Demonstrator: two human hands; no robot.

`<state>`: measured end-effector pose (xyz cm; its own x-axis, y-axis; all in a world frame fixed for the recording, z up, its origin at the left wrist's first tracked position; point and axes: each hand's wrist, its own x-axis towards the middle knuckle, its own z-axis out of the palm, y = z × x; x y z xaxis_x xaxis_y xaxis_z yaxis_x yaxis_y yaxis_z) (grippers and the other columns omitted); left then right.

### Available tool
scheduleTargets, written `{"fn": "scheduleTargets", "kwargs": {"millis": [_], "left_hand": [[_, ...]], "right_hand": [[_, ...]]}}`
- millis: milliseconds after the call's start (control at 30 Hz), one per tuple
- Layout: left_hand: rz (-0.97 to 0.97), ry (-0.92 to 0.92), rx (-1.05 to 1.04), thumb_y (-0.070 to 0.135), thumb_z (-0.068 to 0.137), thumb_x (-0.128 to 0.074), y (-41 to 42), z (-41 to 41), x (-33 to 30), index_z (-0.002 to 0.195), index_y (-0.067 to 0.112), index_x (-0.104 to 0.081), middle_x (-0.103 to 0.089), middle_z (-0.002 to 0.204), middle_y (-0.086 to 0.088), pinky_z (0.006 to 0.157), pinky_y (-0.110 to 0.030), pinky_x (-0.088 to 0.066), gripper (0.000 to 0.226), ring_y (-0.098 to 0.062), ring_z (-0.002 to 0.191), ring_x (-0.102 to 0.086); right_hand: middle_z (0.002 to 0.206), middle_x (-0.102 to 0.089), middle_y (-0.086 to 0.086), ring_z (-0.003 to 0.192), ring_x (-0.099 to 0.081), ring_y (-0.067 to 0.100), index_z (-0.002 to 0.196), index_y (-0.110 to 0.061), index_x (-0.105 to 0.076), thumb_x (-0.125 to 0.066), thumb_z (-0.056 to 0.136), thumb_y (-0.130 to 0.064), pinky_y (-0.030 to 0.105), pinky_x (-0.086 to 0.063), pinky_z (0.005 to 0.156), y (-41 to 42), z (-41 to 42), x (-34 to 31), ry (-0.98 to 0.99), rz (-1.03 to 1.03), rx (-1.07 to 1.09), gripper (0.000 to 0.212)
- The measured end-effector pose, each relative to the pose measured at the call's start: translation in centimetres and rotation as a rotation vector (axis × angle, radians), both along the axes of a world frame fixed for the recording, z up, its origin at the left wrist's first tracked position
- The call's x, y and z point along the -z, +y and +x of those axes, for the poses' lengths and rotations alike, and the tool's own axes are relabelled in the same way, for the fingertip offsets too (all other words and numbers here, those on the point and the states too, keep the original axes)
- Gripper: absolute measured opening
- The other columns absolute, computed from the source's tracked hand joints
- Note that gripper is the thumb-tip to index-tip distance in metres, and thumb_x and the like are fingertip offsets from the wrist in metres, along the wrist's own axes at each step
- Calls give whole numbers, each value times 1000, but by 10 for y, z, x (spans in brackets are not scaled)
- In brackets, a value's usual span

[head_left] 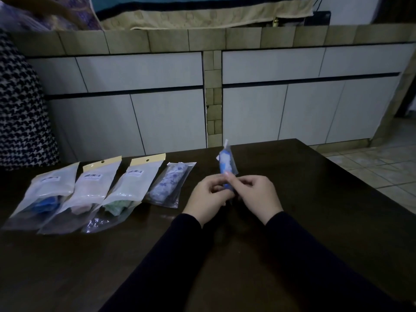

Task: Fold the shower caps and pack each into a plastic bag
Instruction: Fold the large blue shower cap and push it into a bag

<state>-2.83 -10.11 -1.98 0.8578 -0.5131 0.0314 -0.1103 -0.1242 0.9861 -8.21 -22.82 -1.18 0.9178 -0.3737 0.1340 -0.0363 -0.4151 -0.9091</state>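
Shower cap, blue and white, already sits in its upright bag, pinched by our left hand and right hand, right of four packed bags on the table; we judge only sealing remains.

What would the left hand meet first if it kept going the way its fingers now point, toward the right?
Most likely the right hand, just across the bagged blue-and-white cap that both hands pinch. The left hand has its fingers curled toward it; how close they are in depth is unclear.
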Motion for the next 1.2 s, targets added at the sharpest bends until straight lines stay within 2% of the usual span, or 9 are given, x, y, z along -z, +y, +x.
{"fn": "scheduleTargets", "kwargs": {"millis": [67,233,333,433,567,767,933,1067,1200], "left_hand": [[-76,76,-6,10,85,-64,1,1,-1,110,17,-70,-59,123,-1,78,-32,-51,26,-25,95,-63],[-28,110,-238,26,85,-69,7,11,2,108,33,-55,-62,114,-1,63,-26,-51,27,-14,84,-60],[34,122,-237,28,84,-71,14,15,0,112,37,-49,-63,110,1,62,-25,-52,37,-11,78,-61],[207,-48,-254,27,83,-71,17,15,2,117,29,-52,-64,109,3,73,-27,-57,40,-8,86,-65],[348,-150,-222,35,78,-75,8,7,7,119,25,-55,-66,92,7,71,-23,-53,47,-5,82,-64],[549,-375,-198,43,83,-68,3,-1,2,111,25,-64,-60,94,13,62,-12,-39,34,3,76,-51],[589,-569,-377,29,92,-58,37,0,-15,113,29,-64,-59,114,9,78,-15,-38,21,0,92,-49],[758,-745,-490,20,84,-62,87,5,-30,102,32,-65,-60,115,9,89,-28,-38,22,-13,106,-46],[911,-709,-514,24,83,-61,119,12,-31,98,34,-65,-63,112,10,91,-34,-31,19,-17,111,-43]], "right_hand": [[61,-63,-7,59,-57,0,82,-19,-73,-56,90,-45,13,-39,54,-4,1,-1,2,3,26,32],[64,-64,3,65,-58,13,67,-19,-67,-48,96,-23,28,-42,65,-2,4,0,6,41,-17,36],[84,-69,-1,82,-62,14,82,-19,-73,-52,94,-27,30,-46,73,-5,5,3,70,51,-38,25],[103,-62,-11,98,-57,7,113,-24,-67,-60,91,-30,29,-48,88,-11,4,5,162,-79,-12,25],[101,-63,-14,97,-54,6,114,-30,-65,-65,86,-42,36,-38,100,-10,0,4,239,-271,29,31],[102,-63,-13,94,-51,8,118,-34,-62,-58,90,-46,36,-33,93,-9,-3,3,284,-571,87,30],[120,-56,-10,111,-46,11,124,-35,-57,-51,93,-41,34,-33,96,8,-5,-3,82,-750,119,32],[121,-51,-14,119,-40,8,125,-38,-55,-52,92,-43,31,-27,102,51,2,-3,-144,-809,-160,33],[125,-50,-7,120,-40,13,121,-30,-59,-59,88,-39,35,-29,100,88,21,8,-251,-891,-370,34]]}}
